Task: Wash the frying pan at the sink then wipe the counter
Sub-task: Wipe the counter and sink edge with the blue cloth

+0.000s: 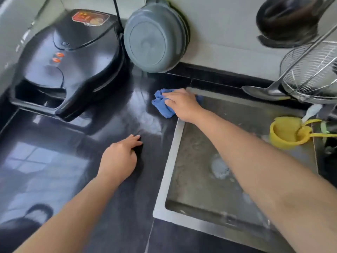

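Note:
My right hand (182, 105) presses a crumpled blue cloth (161, 105) onto the glossy black counter (116, 198), just off the far left corner of the steel sink (168, 172). Its fingers lie over the cloth, and my right forearm crosses above the wet sink basin. My left hand (121, 157) rests on the counter nearer to me, fingertips touching the surface and holding nothing. A dark frying pan (286, 21) hangs at the wall at the top right, partly cut off by the frame.
A black electric griddle (67, 59) stands at the back left of the counter. A grey basin (155, 37) leans against the wall. At the right are a wire strainer (311, 70), a ladle (264, 91) and a yellow cup (286, 132) on the sink's edge.

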A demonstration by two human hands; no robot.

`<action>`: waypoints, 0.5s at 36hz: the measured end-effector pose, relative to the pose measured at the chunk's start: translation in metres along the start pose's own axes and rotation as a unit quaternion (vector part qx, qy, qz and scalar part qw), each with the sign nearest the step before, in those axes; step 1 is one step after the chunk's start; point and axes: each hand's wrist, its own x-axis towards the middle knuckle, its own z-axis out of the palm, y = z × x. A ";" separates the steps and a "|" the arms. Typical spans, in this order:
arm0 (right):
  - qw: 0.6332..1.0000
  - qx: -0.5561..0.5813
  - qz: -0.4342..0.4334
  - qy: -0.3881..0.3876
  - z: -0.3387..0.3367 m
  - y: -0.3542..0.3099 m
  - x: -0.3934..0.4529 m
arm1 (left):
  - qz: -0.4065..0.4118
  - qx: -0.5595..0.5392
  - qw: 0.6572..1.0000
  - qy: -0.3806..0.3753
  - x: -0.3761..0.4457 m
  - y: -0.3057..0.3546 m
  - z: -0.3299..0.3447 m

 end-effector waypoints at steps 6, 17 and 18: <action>0.986 0.063 -0.135 -0.074 0.066 -0.077 -0.205 | -0.085 -0.074 0.993 -0.020 -0.032 -0.001 -0.011; 0.984 -0.112 -0.133 -0.024 0.041 -0.024 -0.396 | -0.013 -0.157 0.987 -0.025 -0.075 0.088 0.015; 0.985 -0.134 -0.106 -0.019 0.033 -0.009 -0.417 | 0.001 -0.153 0.987 -0.040 -0.082 0.095 0.018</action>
